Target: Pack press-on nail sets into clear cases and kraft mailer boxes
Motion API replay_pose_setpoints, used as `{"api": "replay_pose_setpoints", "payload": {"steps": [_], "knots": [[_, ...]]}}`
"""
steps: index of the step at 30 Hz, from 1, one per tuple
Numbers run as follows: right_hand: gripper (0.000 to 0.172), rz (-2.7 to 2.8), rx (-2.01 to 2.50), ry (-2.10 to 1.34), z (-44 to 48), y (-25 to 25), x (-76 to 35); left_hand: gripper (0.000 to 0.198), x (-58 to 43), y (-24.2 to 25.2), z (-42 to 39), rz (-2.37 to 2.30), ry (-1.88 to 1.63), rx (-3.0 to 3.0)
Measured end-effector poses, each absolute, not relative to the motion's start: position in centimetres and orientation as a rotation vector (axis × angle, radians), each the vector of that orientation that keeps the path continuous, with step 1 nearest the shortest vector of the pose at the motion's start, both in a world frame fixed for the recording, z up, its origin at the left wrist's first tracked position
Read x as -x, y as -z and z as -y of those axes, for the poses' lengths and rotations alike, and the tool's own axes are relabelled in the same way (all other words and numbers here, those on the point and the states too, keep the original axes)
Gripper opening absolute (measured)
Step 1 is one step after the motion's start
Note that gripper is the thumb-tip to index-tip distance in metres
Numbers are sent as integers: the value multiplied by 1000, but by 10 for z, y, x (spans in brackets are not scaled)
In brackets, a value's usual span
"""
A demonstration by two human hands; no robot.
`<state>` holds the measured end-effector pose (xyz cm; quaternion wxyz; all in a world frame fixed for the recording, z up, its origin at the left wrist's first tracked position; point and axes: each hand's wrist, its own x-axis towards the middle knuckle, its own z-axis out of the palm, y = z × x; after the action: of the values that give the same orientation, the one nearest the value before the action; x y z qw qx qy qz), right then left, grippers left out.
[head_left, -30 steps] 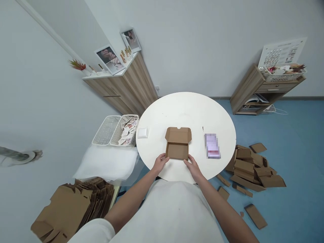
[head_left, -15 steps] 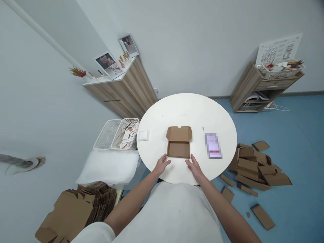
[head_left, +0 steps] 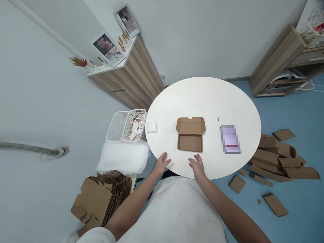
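Observation:
A brown cardboard box (head_left: pixel 190 143) lies on the white oval table (head_left: pixel 202 94) with its lid folded back and nothing inside. My left hand (head_left: pixel 162 163) is over the table's near edge, left of the box and apart from it, fingers spread and holding nothing. Just below the box's front right corner, my right hand (head_left: pixel 197 166) is open too, its fingers slightly bent and empty. A phone-like thing (head_left: pixel 231 139), blurred out in purple, lies to the right of the box. Near the table's left edge sits a small white square packet (head_left: pixel 152 127).
Left of the table stand a white basket of printed cards (head_left: pixel 134 130), white sheets (head_left: pixel 124 157) and a stack of flat cardboard boxes (head_left: pixel 93 200). Folded boxes (head_left: pixel 270 157) are heaped on the blue floor at right. Wooden cabinets (head_left: pixel 140 72) line the wall.
The camera view has shifted, so the table and box appear farther right. My hands have come away from the box's front corners, the left one more so.

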<state>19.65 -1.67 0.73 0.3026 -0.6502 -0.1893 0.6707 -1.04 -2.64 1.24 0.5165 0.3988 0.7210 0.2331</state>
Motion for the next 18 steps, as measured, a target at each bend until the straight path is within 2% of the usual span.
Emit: {"api": "replay_pose_setpoints", "payload": {"steps": [3, 8, 13, 18], "knots": [[71, 466, 1663, -1919, 16, -13, -174, 58, 28, -12, 20, -1794, -570, -975], [56, 577, 1599, -2072, 0, -21, -128, 60, 65, -17, 1, -1852, -686, -944], [51, 796, 1698, -1982, -39, -25, -75, 62, 110, -15, -31, -1849, -743, -961], [56, 990, 1823, -1822, -87, -25, -37, 60, 133, -5, -71, -1801, -798, -978]]}}
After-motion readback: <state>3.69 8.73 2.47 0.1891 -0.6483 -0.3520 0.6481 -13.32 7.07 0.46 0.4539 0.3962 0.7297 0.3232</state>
